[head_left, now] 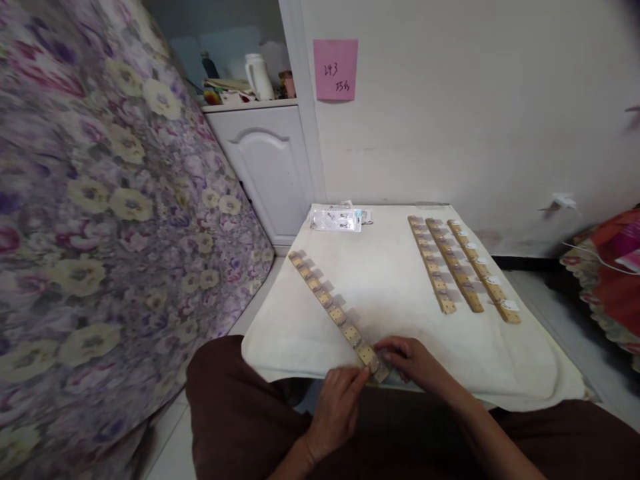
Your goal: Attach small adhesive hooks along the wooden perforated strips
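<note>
A long wooden strip (336, 313) with small holes lies slantwise on the cloth-covered table, its near end at the front edge. Thin clear plastic tabs stick out along its right side, fixed by small metal bits too fine to make out. My left hand (336, 403) has its fingers closed on the strip's near end from the left. At that same end, my right hand (413, 360) comes in from the right, thumb and forefinger bent around the last clear tab (383, 365). The exact contact of its fingertips is partly hidden.
Three similar wooden strips (434, 267) with clear or white tabs lie side by side at the right of the table (310, 347). Clear plastic packages (336, 220) rest at the back left. A flowered curtain (125, 233) hangs at the left; a wall (450, 133) stands behind.
</note>
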Demonstrator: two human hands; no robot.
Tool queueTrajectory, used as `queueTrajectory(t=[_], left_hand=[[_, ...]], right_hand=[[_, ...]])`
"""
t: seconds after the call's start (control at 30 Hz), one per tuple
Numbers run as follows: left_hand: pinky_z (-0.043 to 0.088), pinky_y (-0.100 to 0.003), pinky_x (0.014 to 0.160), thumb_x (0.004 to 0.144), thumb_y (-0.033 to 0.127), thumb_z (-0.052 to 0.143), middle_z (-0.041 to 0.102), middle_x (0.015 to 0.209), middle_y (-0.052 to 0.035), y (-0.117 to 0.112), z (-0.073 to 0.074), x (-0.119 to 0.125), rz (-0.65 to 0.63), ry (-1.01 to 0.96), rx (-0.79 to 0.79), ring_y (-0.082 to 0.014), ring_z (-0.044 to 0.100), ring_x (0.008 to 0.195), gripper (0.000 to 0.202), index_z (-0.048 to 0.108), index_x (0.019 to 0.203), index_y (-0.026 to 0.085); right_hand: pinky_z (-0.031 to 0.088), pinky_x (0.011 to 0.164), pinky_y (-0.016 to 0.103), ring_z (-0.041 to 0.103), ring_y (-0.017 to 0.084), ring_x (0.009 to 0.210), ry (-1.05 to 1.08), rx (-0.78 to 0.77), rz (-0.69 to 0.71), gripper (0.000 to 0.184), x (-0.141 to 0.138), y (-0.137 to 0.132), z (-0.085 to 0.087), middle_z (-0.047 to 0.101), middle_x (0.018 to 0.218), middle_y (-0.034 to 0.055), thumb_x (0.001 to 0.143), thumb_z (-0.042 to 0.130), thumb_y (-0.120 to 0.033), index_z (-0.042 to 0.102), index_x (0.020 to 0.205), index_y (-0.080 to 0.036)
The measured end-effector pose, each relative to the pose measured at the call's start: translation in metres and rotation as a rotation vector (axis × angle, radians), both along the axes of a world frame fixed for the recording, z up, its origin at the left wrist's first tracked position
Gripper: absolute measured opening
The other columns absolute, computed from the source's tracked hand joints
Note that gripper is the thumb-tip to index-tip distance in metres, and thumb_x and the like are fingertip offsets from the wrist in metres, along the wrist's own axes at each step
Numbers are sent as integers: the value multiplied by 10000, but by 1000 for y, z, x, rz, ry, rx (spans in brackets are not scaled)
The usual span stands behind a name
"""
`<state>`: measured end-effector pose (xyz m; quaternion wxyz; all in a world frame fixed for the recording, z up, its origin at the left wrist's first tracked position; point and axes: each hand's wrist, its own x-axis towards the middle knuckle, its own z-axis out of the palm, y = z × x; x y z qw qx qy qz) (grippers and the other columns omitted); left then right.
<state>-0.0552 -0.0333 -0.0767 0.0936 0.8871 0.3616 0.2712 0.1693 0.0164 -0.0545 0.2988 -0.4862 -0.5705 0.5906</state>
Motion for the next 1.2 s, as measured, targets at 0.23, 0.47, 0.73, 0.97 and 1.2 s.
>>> queueTrajectory(t=[0.23,0.47,0.73,0.97,1.2], left_hand=[[447,-353,784,786,6,371,584,1063,-105,1,-3,0,1,-1,-8,-198,521,934,660,287,1413,193],[441,-353,772,795,17,380,590,1052,-105,1,-3,0,0,16,6,-200,523,919,639,301,1406,187],[437,-348,744,798,44,387,589,1034,-98,3,-5,0,-4,23,47,-201,523,899,633,297,1408,184],[422,-335,700,815,57,383,594,1000,-87,5,-7,1,-10,62,105,-196,514,845,632,252,1423,169],[415,-345,707,815,39,383,591,1000,-96,4,-4,1,-8,86,82,-206,509,858,648,228,1431,164]], right_hand=[[321,399,197,397,57,402,1,-6,4,245,0,-1,-1,531,619,-42,780,548,-287,649,980,-188],[320,397,193,403,59,400,-15,6,-3,225,-1,-1,2,506,590,-48,781,526,-257,639,955,-170],[319,400,188,413,55,402,-22,20,-1,243,0,-1,1,494,592,-55,788,514,-249,636,980,-163],[316,386,188,405,52,386,-16,29,-16,230,-1,-1,-1,456,576,-69,791,507,-246,631,965,-160],[320,389,188,396,52,392,-12,31,-16,213,-2,-2,4,461,578,-67,787,514,-242,632,945,-162]])
